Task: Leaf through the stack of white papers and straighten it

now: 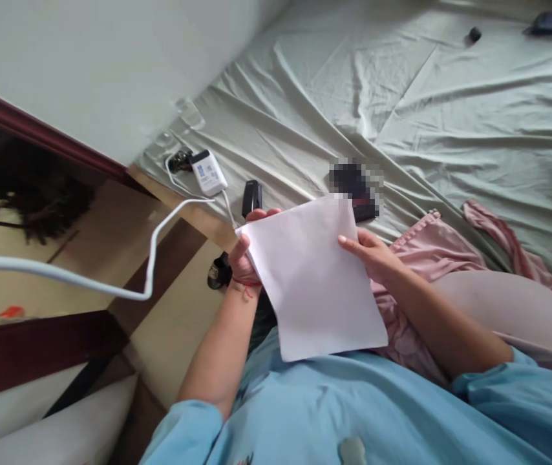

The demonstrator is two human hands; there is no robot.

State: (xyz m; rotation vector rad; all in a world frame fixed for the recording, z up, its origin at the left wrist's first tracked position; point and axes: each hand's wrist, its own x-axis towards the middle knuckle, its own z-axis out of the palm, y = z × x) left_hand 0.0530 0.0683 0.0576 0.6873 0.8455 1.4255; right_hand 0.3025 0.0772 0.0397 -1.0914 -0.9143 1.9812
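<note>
Pinching white paper (324,281) at its far left corner with left grip (242,261) and at its right edge with right grip (371,253), thumbs on top, probably to keep limp paper spread. Held low before blue shirt (300,413), by the bed's (450,123) near edge, just short of black case (251,197). Farther out, note white box (209,173) near bed's left corner, likely placed to suit white cable (150,265).

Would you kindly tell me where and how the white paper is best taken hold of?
Probably at both side edges of the white paper, near its far end, with the left hand from the left and the right hand from the right, thumbs above: it is thin and broad, so opposite pinches should limit sagging.
</note>
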